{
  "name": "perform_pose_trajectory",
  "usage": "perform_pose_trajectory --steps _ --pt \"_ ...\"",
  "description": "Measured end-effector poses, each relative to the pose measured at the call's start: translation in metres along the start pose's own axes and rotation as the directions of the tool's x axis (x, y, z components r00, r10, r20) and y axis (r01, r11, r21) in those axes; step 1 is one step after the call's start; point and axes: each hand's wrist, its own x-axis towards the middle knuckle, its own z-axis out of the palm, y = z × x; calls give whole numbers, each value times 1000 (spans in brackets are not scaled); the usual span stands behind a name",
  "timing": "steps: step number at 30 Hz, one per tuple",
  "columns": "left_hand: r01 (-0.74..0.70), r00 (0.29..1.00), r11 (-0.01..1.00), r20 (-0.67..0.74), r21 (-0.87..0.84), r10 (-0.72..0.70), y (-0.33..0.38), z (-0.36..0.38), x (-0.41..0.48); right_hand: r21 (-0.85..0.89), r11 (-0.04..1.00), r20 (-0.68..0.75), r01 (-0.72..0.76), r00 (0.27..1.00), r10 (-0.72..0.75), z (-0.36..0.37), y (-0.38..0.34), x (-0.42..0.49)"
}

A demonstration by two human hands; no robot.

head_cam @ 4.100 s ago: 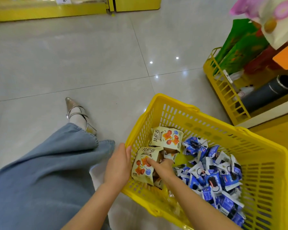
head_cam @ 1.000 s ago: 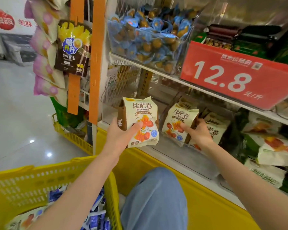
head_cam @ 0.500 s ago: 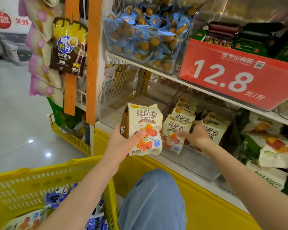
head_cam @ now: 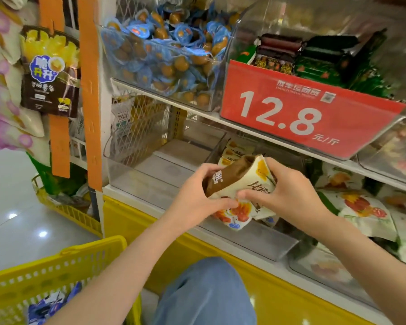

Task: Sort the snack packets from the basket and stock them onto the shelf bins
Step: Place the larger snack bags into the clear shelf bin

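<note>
A cream and brown snack packet (head_cam: 240, 178) is gripped between both hands over a clear shelf bin (head_cam: 263, 238) on the lower shelf. My left hand (head_cam: 197, 195) grips its brown side. My right hand (head_cam: 284, 193) grips its printed front. More cream packets (head_cam: 234, 151) of the same kind stand in the bin behind it, and another (head_cam: 237, 215) lies under the hands. The yellow basket (head_cam: 56, 266) stands at the lower left with blue packets (head_cam: 49, 306) showing inside.
An empty clear bin (head_cam: 150, 181) sits left of the hands. Above are a bin of blue egg packs (head_cam: 167, 52) and a red 12.8 price sign (head_cam: 302, 113). Green and white bags (head_cam: 366, 209) fill the right. Hanging snack strips (head_cam: 49, 71) are at left. My knee (head_cam: 206, 292) is below.
My left hand has carried its packet right to the bin, and my right hand has let go of the packet in the bin and taken hold of this one too.
</note>
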Motion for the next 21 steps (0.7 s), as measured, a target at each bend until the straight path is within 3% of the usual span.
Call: perform_pose_trajectory --steps 4,7,9,12,15,19,21 --pt "-27 1000 960 -6 280 29 -10 30 22 -134 989 -279 -56 960 17 -8 22 -10" --pt "-70 997 832 17 550 72 -33 38 23 -275 954 -358 -119 934 13 -10 41 -14" --pt "-138 990 738 98 660 97 -49 38 20 -418 900 -280 -124 960 2 -4 53 -15" --pt "-295 955 520 227 801 191 -61 38 16 -507 826 -143 -246 969 201 7 62 -5" --pt "-297 953 524 217 798 210 -65 37 14 -590 758 -104 -277 957 270 1 66 5" --pt "-298 954 547 222 783 203 -69 37 13 -678 734 -116 -42 992 -51 -7 70 -8" --pt "-294 955 553 211 780 209 -69 37 12 -696 715 -18 -64 997 71 -1 66 -6"
